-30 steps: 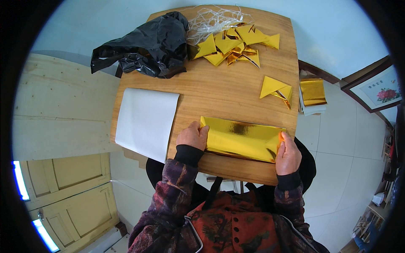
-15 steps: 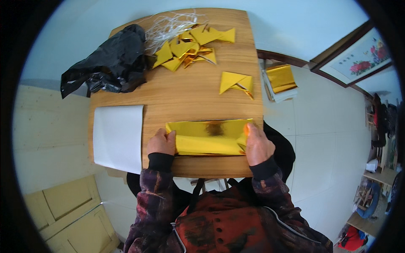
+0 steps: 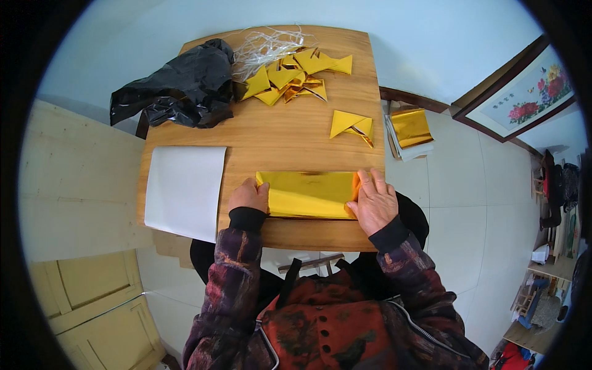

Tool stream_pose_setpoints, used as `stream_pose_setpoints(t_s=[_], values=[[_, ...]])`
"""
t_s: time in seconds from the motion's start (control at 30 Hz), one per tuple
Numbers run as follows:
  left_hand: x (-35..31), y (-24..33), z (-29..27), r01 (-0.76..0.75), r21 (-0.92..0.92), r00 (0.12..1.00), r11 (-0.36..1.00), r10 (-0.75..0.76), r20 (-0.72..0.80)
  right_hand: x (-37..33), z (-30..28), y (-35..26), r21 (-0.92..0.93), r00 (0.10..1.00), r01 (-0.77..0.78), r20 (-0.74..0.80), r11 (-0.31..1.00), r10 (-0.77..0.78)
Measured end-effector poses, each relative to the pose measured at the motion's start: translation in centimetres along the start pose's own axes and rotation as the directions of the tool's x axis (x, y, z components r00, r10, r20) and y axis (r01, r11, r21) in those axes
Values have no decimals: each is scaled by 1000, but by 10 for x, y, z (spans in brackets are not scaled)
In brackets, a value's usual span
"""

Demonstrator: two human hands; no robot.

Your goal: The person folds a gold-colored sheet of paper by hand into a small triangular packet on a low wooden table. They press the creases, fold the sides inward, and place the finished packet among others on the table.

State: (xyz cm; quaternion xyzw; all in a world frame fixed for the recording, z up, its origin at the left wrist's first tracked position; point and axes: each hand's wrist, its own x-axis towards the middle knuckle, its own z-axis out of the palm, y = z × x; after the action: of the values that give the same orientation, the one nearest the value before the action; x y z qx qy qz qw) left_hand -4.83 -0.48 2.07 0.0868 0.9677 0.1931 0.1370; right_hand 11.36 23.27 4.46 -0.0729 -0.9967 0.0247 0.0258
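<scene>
My left hand (image 3: 248,195) is curled in near the middle of the frame, thumb closed over the left end of a long gold foil strip (image 3: 308,191), its other fingers mostly out of sight, probably so that end cannot slide. My right hand (image 3: 375,200) lies flatter at the strip's other end, fingers stretched toward the top of the frame and thumb set apart toward the lower edge; I take it to be pressing rather than pinching, to keep the foil flat. Beside its index finger shows an orange patch, whether foil or something else I cannot tell. The strip lies crosswise at the lower middle of the wooden table (image 3: 277,135), close to the near edge, which seems to spare my arms reaching. A white sheet (image 3: 185,188) lies left of my left hand, apart from the strip. One folded gold piece (image 3: 353,126) sits right of centre, while a heap of folded gold pieces (image 3: 283,77) lies at upper centre, likely there to leave working room. Clear stringy strands (image 3: 271,49) and a black plastic bag (image 3: 191,86) fill the upper left.
</scene>
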Motion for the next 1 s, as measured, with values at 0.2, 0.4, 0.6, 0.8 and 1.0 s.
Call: stream_pose_setpoints(t_s=[0.2, 0.4, 0.6, 0.8, 1.0], values=[[0, 2, 0, 20, 4, 1000, 1000, -20, 11, 6, 17, 2, -85, 989, 146, -3, 986, -147], [1, 1, 3, 20, -27, 1000, 999, -19, 18, 14, 7, -16, -192, 958, 164, 264, 968, -110], [5, 0, 6, 26, -43, 999, 999, -25, 20, 20, 2, -32, -309, 926, 128, 378, 942, -2], [-4, 3, -1, 108, -6, 994, 994, -108, -25, 20, 3, -35, -295, 928, 106, 372, 950, 12], [-58, 38, 22, -511, 282, 795, 812, 571, -205, 17, 10, -34, -289, 955, 80, 296, 954, 9]])
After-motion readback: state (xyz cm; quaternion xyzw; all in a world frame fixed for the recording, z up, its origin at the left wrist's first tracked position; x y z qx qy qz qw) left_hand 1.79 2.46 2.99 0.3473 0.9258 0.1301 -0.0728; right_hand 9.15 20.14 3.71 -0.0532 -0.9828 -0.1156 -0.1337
